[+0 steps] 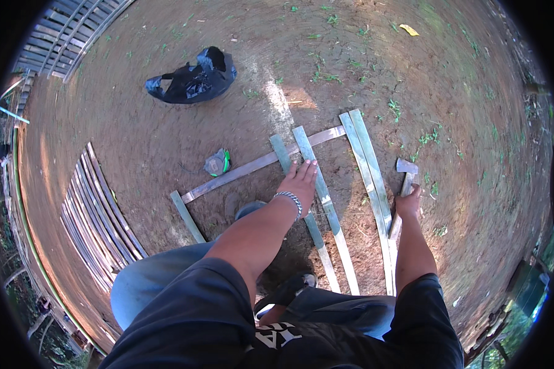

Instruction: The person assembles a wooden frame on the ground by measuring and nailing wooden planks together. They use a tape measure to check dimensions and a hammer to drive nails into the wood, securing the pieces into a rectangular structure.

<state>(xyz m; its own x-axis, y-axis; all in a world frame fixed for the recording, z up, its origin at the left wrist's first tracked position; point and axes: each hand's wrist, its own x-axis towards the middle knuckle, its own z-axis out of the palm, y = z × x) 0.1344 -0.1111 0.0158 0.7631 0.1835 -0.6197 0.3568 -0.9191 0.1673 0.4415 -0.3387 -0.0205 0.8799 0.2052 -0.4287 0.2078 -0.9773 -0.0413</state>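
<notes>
My left hand (299, 183) lies with its fingers stretched out over two greenish bamboo strips, touching the right one (330, 206); the left one (319, 243) passes under or beside the palm. These strips run across a brown crosswise strip (246, 170) on the dirt. My right hand (408, 202) is wrapped round the wooden handle of a hatchet (407, 166), its metal head pointing away from me. Beside the hatchet, a pair of strips (369, 163) lies close together over the crosswise strip's right end. A shorter strip (188, 216) meets its left end.
A grey and green tape measure (217, 163) rests just beyond the crosswise strip. Farther off lies a black plastic bag (197, 79). Many loose strips (95, 212) are laid out at the left, and a slatted bamboo panel (74, 31) is at the far left. My knees frame the near ground.
</notes>
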